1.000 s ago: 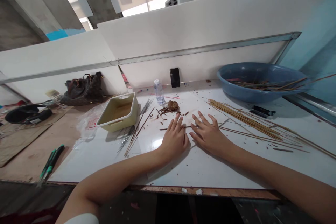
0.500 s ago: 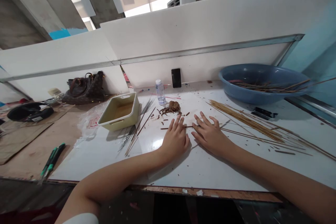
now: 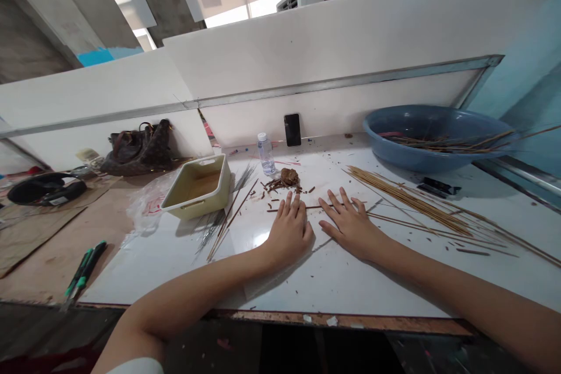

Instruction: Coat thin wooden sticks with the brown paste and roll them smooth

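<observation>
My left hand [image 3: 289,231] and my right hand [image 3: 348,225] lie flat and palm down on a white tabletop [image 3: 175,274], fingers spread and holding nothing. A thin brown stick [image 3: 267,210] runs past the fingers of both hands. Just beyond them are scattered wood chips [image 3: 276,186] and a brown lump [image 3: 289,176]. To the right of my right hand lies a bundle of thin bamboo sticks [image 3: 407,201], and more sticks sit in a blue plastic basin [image 3: 421,146].
A cream tray [image 3: 197,193], a water bottle [image 3: 266,155] and an upright phone [image 3: 292,130] stand beyond my left hand. Green-handled utility knives [image 3: 83,272] lie on the brown surface at left, with a handbag [image 3: 140,149] behind. A white partition backs the table.
Both hands remain flat in nearly the same place, and the view has shifted only slightly. No object has been picked up or let go.
</observation>
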Demonstrator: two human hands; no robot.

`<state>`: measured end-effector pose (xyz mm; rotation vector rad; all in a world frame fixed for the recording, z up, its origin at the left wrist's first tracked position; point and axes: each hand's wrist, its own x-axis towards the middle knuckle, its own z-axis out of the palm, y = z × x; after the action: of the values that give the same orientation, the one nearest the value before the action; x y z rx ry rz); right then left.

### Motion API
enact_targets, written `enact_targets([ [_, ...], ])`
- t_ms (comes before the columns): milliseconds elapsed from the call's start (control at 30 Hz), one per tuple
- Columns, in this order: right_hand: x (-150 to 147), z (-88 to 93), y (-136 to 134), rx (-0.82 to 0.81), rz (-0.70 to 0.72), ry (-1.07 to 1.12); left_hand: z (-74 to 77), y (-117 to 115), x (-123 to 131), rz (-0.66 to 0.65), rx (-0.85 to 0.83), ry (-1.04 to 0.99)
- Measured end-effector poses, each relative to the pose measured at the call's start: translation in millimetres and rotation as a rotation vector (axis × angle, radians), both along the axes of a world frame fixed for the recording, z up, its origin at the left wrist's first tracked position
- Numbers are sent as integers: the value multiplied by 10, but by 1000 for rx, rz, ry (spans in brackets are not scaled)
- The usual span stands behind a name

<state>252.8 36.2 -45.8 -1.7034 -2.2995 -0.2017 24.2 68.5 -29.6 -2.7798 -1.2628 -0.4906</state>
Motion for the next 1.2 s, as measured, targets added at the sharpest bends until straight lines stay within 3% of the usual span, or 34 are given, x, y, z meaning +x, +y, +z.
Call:
enact_targets([
  [100,9,-1,-3,6,-1,3,-17,4,1,-4,11,-6],
  [267,11,172,-36,81,134,26,-24,-32,5,-71,90,-6],
  [467,39,41,42,-5,-8,-17,-64,20,-1,36,-5,5],
  [733,-7,102,-74,105,112,-35,7,-50,4,-77,104,4],
  [933,27,-57,-6,8,-22,-27,-62,28,-11,17,-18,8],
  [1100,-36,62,-95,40,56,-41,-1,-23,5,-82,81,-4],
  [1200,-53,77,-95,22,30,-49,-4,-23,-1,-56,56,1],
])
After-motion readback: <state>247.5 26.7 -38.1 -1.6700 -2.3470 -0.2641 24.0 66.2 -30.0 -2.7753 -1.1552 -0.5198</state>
